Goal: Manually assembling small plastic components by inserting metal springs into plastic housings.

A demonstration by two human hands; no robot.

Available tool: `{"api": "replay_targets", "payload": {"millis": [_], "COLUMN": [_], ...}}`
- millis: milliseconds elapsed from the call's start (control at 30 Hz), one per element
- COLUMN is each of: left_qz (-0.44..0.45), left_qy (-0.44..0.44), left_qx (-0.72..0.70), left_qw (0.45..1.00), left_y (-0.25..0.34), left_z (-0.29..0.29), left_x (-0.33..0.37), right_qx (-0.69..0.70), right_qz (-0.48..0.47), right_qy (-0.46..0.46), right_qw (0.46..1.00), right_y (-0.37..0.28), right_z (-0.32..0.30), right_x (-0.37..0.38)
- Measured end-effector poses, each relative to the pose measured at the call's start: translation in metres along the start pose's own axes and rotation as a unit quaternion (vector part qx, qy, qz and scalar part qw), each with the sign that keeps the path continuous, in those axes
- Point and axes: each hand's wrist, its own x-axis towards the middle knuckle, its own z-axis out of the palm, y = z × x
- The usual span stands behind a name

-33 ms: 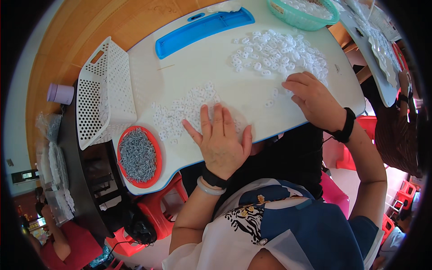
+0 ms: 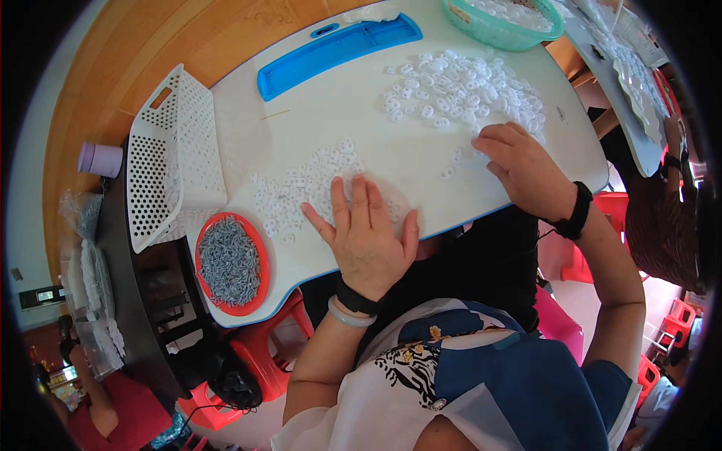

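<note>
My left hand (image 2: 368,244) lies open, palm down and fingers spread. Its fingertips reach the edge of a loose patch of small white plastic pieces (image 2: 304,184), and the palm hides some of them. At the near edge of a heap of larger white oval plastic pieces with holes (image 2: 470,86) is my right hand (image 2: 530,169). Its fingers are bent and close together, with the thumb curled beneath. Whatever lies at those fingertips is mostly hidden. Between the two hands, a few loose oval pieces (image 2: 449,173) lie on the white table (image 2: 376,135).
A red dish of grey screw-like parts (image 2: 229,263) stands at the table's left corner, beside a white perforated basket (image 2: 154,177). Along the far edge are a blue tray (image 2: 338,56) and a green basket (image 2: 511,34) of white pieces. A thin stick (image 2: 275,115) lies left. Other people sit nearby.
The whole view has shifted very slightly. Both hands keep almost the same place and pose, and the pieces look unmoved.
</note>
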Motion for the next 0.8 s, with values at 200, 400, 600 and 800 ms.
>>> {"api": "replay_targets", "payload": {"millis": [200, 400, 600, 800], "left_qz": [-0.02, 0.0, 0.013, 0.018], "left_qy": [0.0, -0.007, 0.002, -0.007], "left_qx": [-0.004, 0.003, -0.025, -0.031], "left_qw": [1.0, 1.0, 1.0, 0.999], "left_y": [0.002, 0.002, 0.001, 0.001], "left_z": [-0.002, -0.001, -0.005, -0.007], "left_x": [0.0, -0.002, -0.003, -0.004], "right_qx": [-0.015, 0.023, 0.033, 0.068], "right_qz": [-0.01, -0.008, 0.001, -0.019], "right_qy": [0.002, 0.046, -0.018, -0.01], "right_qw": [1.0, 0.999, 0.999, 0.997], "right_y": [-0.007, -0.008, -0.009, -0.002], "right_z": [0.002, 0.012, 0.016, 0.022], "right_x": [-0.009, -0.006, 0.005, 0.004]}}
